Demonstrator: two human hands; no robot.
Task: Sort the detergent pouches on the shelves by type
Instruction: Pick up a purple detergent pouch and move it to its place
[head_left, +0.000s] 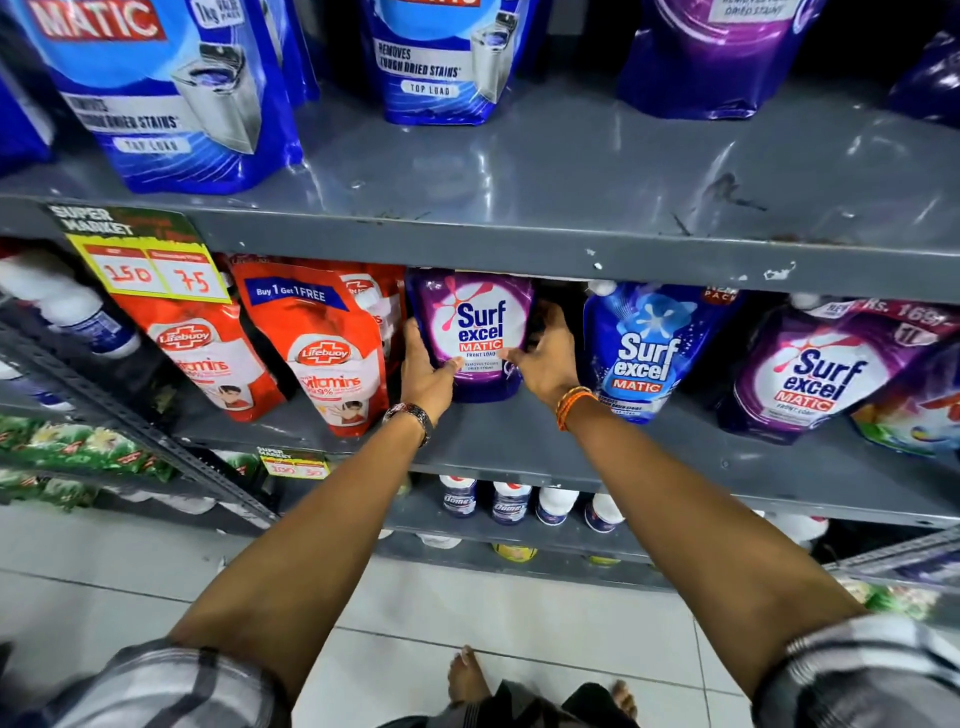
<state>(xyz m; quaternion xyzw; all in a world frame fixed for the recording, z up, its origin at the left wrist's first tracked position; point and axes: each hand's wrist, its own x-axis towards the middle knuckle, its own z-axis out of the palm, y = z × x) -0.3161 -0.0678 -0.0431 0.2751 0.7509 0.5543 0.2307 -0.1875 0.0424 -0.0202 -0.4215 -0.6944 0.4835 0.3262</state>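
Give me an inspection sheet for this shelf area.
Surface: grey metal middle shelf, paint chipped on the edge above.
Job's things: purple pouch upright between both hands; blue pouch and second purple pouch to its right.
Clutter: red soap pouches on the left.
Grippers: left hand and right hand grip the purple pouch's sides.
Cables: nothing seen.
Surroundings: blue pouches above, bottles below, tiled floor.

Open grey upper shelf (597, 171) lies bare between the blue top-load pouch (441, 62) and a purple pouch (711, 57). Below, the purple front-load pouch (475, 335) presses against red Lifebuoy pouches (332, 343), with a dark gap before the blue Surf pouch (636, 348).
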